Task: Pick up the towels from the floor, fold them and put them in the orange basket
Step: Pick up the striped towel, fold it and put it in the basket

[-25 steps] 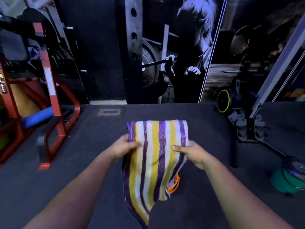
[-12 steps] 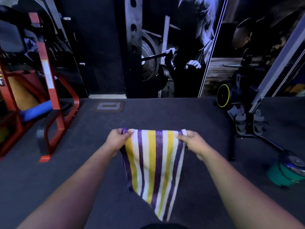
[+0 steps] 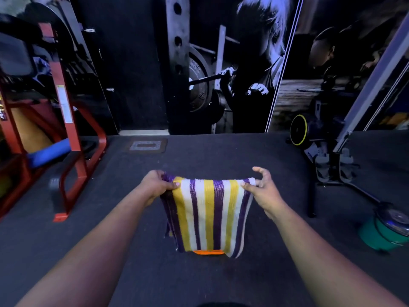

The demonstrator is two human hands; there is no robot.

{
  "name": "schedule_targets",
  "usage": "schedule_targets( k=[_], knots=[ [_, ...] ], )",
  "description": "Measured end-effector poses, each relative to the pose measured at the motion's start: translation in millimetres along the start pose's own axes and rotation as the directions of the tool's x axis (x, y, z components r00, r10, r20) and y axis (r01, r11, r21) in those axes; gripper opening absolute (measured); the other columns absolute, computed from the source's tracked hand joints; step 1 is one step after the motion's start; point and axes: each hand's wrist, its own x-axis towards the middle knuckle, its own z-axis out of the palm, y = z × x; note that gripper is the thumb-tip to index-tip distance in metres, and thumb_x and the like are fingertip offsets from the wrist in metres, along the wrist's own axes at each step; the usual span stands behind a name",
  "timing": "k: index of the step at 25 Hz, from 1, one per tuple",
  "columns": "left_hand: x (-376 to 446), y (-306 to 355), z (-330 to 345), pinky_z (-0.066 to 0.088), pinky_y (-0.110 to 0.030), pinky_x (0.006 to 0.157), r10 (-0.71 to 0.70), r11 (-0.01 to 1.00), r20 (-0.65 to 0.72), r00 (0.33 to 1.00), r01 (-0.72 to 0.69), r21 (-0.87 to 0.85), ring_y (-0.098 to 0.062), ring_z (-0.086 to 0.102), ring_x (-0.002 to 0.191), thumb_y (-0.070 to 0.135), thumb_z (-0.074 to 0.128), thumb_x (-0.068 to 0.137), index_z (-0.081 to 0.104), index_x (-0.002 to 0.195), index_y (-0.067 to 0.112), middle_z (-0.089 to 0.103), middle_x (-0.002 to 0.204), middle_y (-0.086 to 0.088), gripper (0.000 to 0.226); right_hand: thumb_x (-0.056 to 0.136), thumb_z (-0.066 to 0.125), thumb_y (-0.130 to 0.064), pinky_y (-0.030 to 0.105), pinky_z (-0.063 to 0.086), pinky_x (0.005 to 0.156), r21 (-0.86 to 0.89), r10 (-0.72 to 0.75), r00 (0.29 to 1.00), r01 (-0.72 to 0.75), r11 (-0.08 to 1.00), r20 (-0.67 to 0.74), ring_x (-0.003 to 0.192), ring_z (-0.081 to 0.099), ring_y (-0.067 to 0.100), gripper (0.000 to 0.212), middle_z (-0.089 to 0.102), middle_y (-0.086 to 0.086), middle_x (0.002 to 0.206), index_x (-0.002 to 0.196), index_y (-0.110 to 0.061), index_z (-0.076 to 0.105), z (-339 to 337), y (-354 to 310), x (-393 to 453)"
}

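1. The left hand (image 3: 156, 185) and right hand (image 3: 263, 188) each pinch one upper corner of the striped towel (image 3: 208, 213).
2. The towel hangs doubled in the air above the orange basket (image 3: 208, 252) (only a sliver of rim shows).
3. Judged status: folding partly done; placement in the basket remains.

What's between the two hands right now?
The striped towel: its top edge is stretched from the left hand to the right hand, each pinching a corner. The rest hangs down, covering most of the orange basket. Head view.
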Motion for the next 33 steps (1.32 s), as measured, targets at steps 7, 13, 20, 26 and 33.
schedule_targets(
  k=[7, 13, 20, 26, 33],
  knots=[
    [4.0, -1.7, 14.6, 0.058, -0.034, 0.076, 0.201, 0.954, -0.020, 0.979, -0.200, -0.222, -0.020, 0.064, 0.083, 0.004, 0.071, 0.093, 0.043, 0.139, 0.023, 0.064, 0.094, -0.011, 0.057, 0.087, 0.072, 0.002, 0.038, 0.059, 0.092, -0.088, -0.084, 0.990, 0.094, 0.992, 0.110, 0.099, 0.073, 0.022, 0.043, 0.074, 0.008, 0.113, 0.121, -0.024, 0.069, 0.6, -11.2, 4.7],
    [12.4, 2.7, 12.2, 0.050, -0.031, 0.089, 0.360, 0.747, 0.091, 0.929, -0.345, 0.569, -0.018, 0.064, 0.106, 0.012, 0.069, 0.089, 0.062, 0.130, 0.024, 0.067, 0.113, 0.001, 0.043, 0.084, 0.078, -0.019, 0.037, 0.052, 0.088, -0.736, -0.300, 0.948, 0.281, 0.616, 0.111, 0.097, 0.062, 0.014, 0.027, 0.063, -0.007, 0.102, 0.110, -0.027, 0.075, 1.8, -11.7, 8.5],
    [5.0, 8.7, -1.5, 0.045, -0.039, 0.095, 0.347, 0.928, -0.068, 0.935, -0.332, 0.168, -0.013, 0.054, 0.104, 0.033, 0.069, 0.095, 0.071, 0.096, 0.013, 0.060, 0.109, 0.005, 0.019, 0.086, 0.080, -0.024, 0.036, 0.047, 0.085, -0.350, -0.317, 0.944, 0.267, 0.898, -0.093, 0.093, 0.059, 0.017, 0.011, 0.062, -0.002, 0.095, 0.085, -0.018, 0.071, -3.4, -11.3, 13.5],
    [-22.2, 85.2, 7.7, 0.060, -0.032, 0.068, 0.293, 0.796, -0.025, 0.956, -0.258, -0.548, -0.021, 0.073, 0.078, 0.026, 0.061, 0.101, 0.069, 0.101, 0.009, 0.077, 0.090, -0.011, 0.019, 0.077, 0.088, -0.023, 0.040, 0.055, 0.101, 0.084, -0.075, 0.949, 0.051, 0.995, 0.307, 0.113, 0.070, 0.023, 0.056, 0.075, 0.005, 0.118, 0.126, -0.010, 0.065, 14.4, -14.1, -15.4],
    [-27.5, 12.7, -1.5, 0.059, -0.038, 0.090, 0.193, 0.963, 0.402, 0.895, -0.095, -0.251, -0.033, 0.070, 0.110, 0.032, 0.100, 0.051, 0.071, 0.117, 0.008, 0.074, 0.117, -0.015, 0.076, 0.094, 0.064, -0.002, 0.040, 0.061, 0.084, 0.306, 0.049, 0.997, -0.064, 0.950, 0.057, 0.088, 0.075, 0.030, 0.012, 0.076, 0.021, 0.101, 0.101, -0.003, 0.074, 29.2, -32.8, -2.6]
  ],
)
